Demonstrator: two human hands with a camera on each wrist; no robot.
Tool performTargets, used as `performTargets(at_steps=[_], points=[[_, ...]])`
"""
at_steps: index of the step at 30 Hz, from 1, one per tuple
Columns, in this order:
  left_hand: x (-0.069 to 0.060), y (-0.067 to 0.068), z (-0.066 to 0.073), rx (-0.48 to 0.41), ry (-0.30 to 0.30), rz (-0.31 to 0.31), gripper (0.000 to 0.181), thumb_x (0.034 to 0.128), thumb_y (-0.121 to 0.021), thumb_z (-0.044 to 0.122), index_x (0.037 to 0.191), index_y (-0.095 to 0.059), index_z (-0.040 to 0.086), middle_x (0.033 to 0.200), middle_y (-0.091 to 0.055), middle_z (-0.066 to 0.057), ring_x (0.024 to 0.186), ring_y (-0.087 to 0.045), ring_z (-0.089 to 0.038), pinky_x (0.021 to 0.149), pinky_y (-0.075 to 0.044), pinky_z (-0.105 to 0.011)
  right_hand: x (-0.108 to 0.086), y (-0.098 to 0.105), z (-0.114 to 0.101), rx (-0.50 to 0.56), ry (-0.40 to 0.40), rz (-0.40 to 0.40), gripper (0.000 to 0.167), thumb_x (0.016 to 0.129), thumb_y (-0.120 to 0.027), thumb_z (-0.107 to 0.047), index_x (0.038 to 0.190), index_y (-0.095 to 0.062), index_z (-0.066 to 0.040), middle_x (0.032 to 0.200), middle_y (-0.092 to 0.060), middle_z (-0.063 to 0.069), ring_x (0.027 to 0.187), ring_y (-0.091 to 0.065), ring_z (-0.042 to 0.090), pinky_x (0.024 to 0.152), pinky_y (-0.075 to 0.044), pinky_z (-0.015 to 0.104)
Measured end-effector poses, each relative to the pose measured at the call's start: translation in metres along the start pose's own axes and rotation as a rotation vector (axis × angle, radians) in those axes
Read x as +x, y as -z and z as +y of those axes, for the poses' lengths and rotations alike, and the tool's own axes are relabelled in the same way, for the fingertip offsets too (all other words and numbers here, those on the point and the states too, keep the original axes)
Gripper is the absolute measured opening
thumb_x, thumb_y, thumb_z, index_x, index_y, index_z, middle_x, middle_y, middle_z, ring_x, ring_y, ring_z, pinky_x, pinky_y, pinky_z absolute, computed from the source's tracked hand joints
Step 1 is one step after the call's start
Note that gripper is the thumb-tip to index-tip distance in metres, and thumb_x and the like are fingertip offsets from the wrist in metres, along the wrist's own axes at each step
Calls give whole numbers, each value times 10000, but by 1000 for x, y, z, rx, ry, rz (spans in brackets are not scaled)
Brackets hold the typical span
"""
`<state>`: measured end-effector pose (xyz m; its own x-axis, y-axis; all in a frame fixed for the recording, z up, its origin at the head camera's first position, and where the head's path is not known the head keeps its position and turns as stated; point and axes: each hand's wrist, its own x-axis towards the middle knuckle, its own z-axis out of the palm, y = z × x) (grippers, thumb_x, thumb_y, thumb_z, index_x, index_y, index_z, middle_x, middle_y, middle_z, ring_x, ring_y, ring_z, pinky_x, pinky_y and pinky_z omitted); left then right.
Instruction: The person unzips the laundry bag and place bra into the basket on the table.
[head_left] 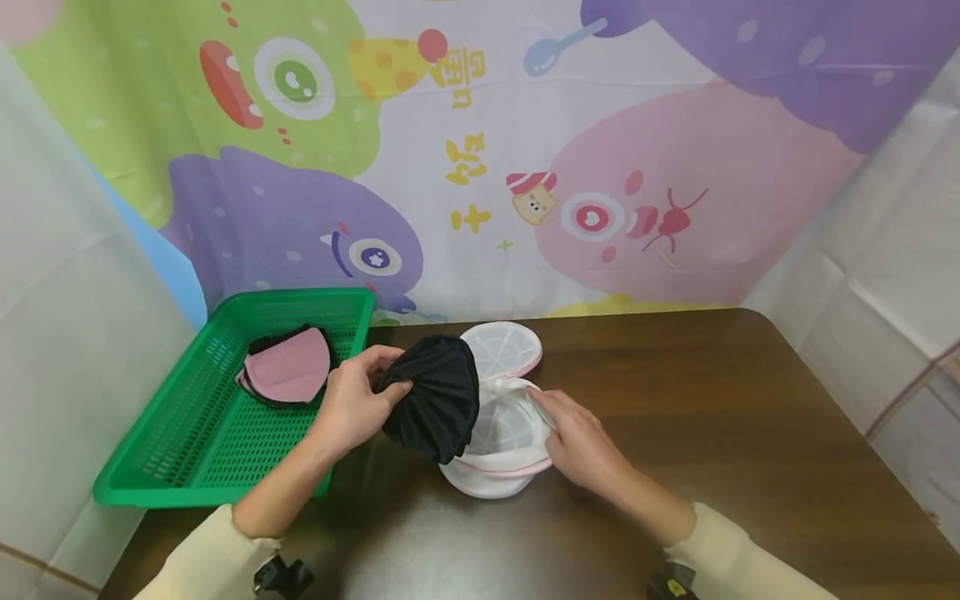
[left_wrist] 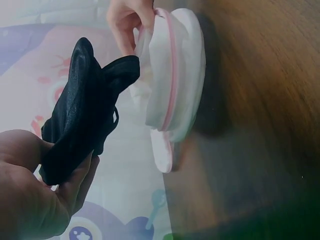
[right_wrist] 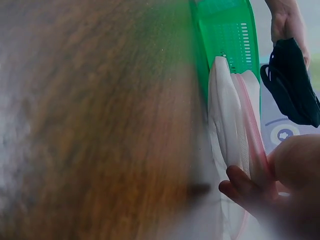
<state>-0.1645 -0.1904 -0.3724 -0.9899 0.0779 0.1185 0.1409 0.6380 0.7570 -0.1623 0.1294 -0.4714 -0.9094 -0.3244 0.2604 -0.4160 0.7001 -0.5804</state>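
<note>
My left hand (head_left: pixel 358 400) pinches a black gathered-cloth item (head_left: pixel 435 398) between thumb and fingers, holding it up beside a round white mesh laundry bag (head_left: pixel 487 482) with pink trim. A thin loop shows on the black cloth in the left wrist view. The bag stands on the table with its top open and its round lid (head_left: pixel 501 348) folded back behind. At the bag's right side, my right hand (head_left: pixel 588 440) grips the rim, thumb and fingers on either side of the pink edge (right_wrist: pixel 250 125). Part of the bag's opening is hidden behind the black cloth.
A green slotted plastic basket (head_left: pixel 120 479) stands on the left of the brown table (head_left: pixel 712 417). Pink cup-shaped cloth pieces (head_left: pixel 291 368) with black edges lie in it. A cartoon-print curtain (head_left: pixel 480 267) hangs along the table's back edge.
</note>
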Motion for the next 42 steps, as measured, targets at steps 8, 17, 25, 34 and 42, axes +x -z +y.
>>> performTargets(at_steps=[8,17,25,34,42], points=[[1,9,-2,-18,-1,-20,339,1052,-752,48,1387,-709,19,1240,-801,-220,1091,-794,-347,855,-617,-314,-1,0,0,-6,24,21,659,903,-592,166,1539,-653,2,1393,-760,185,1268,-759,388,1074,-626,565],[2,17,-6,-19,3,-25,373,1062,-743,50,1426,-683,-6,1284,-780,-245,1139,-777,-374,867,-633,-301,0,0,0,7,-6,-8,657,923,-603,151,1563,-628,7,1423,-747,195,1301,-750,397,1106,-617,569],[2,23,-8,-9,44,-36,392,1067,-748,77,1446,-673,12,1305,-769,-245,1110,-780,-353,824,-625,-267,1,0,0,9,-15,-24,652,933,-601,144,1571,-619,10,1434,-740,200,1313,-742,397,1125,-609,564],[2,33,-14,-6,63,-52,435,1069,-750,84,1483,-648,0,1286,-768,-248,1044,-773,-281,761,-591,-215,0,1,0,10,-36,-38,646,951,-600,140,1583,-611,3,1456,-729,203,1336,-732,398,1149,-602,571],[2,43,-21,26,106,-65,498,1095,-721,122,1563,-594,6,1517,-657,-334,1403,-655,-513,1087,-624,-578,-1,2,-1,14,-60,-54,654,964,-601,138,1602,-596,-8,1483,-717,203,1359,-722,395,1170,-594,574]])
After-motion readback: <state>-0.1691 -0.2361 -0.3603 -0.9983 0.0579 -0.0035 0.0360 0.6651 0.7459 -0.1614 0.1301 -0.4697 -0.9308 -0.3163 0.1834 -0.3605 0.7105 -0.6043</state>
